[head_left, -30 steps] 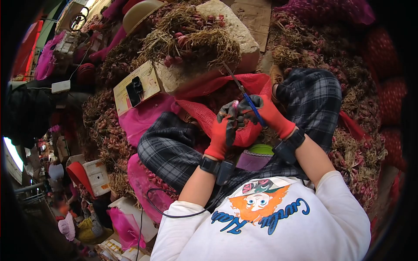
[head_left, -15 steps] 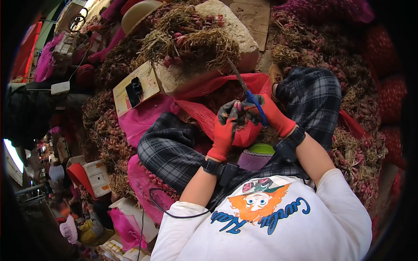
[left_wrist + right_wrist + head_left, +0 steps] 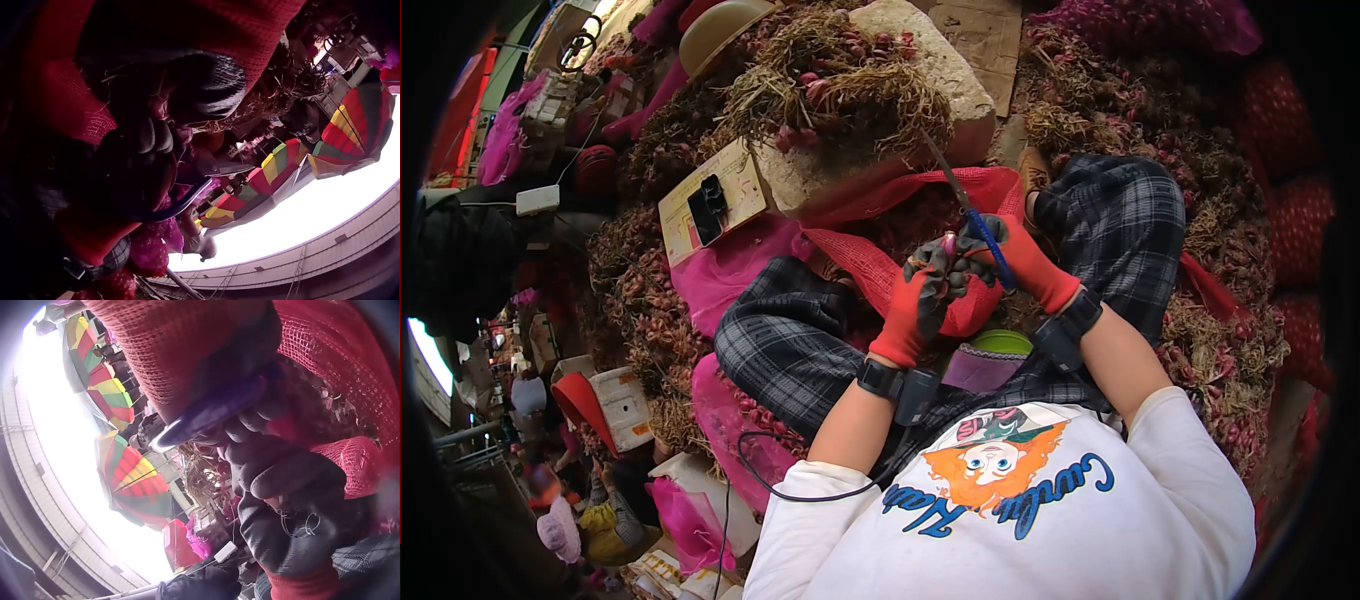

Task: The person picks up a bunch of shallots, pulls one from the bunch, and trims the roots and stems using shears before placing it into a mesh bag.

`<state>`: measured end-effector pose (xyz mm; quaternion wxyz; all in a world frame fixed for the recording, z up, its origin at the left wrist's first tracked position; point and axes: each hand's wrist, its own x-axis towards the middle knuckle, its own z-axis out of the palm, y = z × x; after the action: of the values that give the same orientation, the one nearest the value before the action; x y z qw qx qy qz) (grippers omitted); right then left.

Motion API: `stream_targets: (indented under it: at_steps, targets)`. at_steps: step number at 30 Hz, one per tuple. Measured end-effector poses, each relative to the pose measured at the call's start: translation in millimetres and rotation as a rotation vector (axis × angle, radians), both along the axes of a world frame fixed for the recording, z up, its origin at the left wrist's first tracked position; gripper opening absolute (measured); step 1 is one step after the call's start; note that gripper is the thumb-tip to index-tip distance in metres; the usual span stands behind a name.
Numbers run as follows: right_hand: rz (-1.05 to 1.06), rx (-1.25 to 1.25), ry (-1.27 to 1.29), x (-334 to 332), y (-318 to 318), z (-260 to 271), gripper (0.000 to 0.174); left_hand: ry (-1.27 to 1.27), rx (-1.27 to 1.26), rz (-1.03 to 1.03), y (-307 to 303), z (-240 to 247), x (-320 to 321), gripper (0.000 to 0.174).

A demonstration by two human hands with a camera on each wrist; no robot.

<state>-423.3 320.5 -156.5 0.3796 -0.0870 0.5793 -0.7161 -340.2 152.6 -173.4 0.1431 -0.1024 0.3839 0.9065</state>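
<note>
In the head view the left hand [image 3: 918,300], in a red and grey glove, pinches a small purple-red bulb [image 3: 949,242] in its fingertips. Close beside it the right hand [image 3: 1022,262], gloved alike, has its fingers curled round the blue handles of scissors [image 3: 962,197]; the blades point up and away, past the bulb. The fingers of both hands meet around the bulb. The right wrist view shows the left hand [image 3: 290,512] with thin root-like strands on its glove, and the blue handle [image 3: 219,411] against the right hand. The left wrist view is dark there.
Beneath the hands lies an open red mesh sack [image 3: 865,262] between the plaid-clad legs. Beyond it a pale block [image 3: 940,60] bears dried bulbs with stalks. A phone [image 3: 709,210] lies on a board to the left. A green-rimmed container [image 3: 1000,343] sits near the lap.
Over the last second the scissors have tilted slightly and their handles dropped a little. The left hand has shifted slightly, and its fingers have changed position around the bulb.
</note>
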Motion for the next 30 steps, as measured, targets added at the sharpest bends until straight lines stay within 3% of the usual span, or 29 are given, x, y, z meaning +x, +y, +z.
stream_targets:
  at_steps: [3,6,9,11,12,15,19,21,22,24,27,30]
  targets:
    - [-0.047,0.143,0.076,2.9,-1.0,-9.0,0.026,-0.269,0.504,-0.001,-4.3,-5.0,-0.4,0.025]
    - [-0.168,0.123,0.152,2.3,-6.8,-2.0,0.030,-0.340,0.737,0.008,-8.9,1.0,-1.2,0.024]
    - [-0.098,-0.126,0.210,-3.7,-10.6,24.7,0.031,-0.418,0.755,0.006,-13.7,-7.0,3.3,0.028]
    - [-0.042,-0.129,0.189,-3.1,-10.3,18.5,0.032,-0.394,0.745,-0.046,-17.1,-10.0,2.2,0.032]
    - [-0.015,-0.130,0.178,-2.5,-10.0,13.3,0.032,-0.383,0.740,-0.072,-18.3,-10.5,1.6,0.035]
    - [-0.127,-0.060,0.063,-1.1,-7.7,-7.2,0.032,0.072,-0.231,-0.160,-14.6,5.7,-2.5,0.033]
    - [-0.086,-0.058,-0.110,-4.5,0.8,4.1,0.029,-0.155,-0.362,0.005,-5.1,-4.7,1.1,0.026]
    - [-0.072,0.032,-0.091,-3.5,-1.4,11.5,0.027,-0.135,-0.162,0.086,-8.5,-9.1,0.3,0.026]
    - [-0.073,0.189,0.145,-1.8,-2.7,9.9,0.027,-0.122,-0.065,0.131,-12.3,-9.1,-0.5,0.026]
    - [-0.077,0.488,0.629,2.1,-1.4,3.5,0.028,-0.153,-0.115,0.237,-25.5,-12.4,-10.8,0.026]
    - [0.090,0.658,0.804,15.1,6.6,6.5,0.031,-0.264,-0.061,0.451,-45.4,-6.5,-22.1,0.026]
    - [0.159,0.723,0.890,21.8,5.5,3.3,0.031,-0.142,-0.156,0.573,-46.2,0.3,-20.8,0.024]
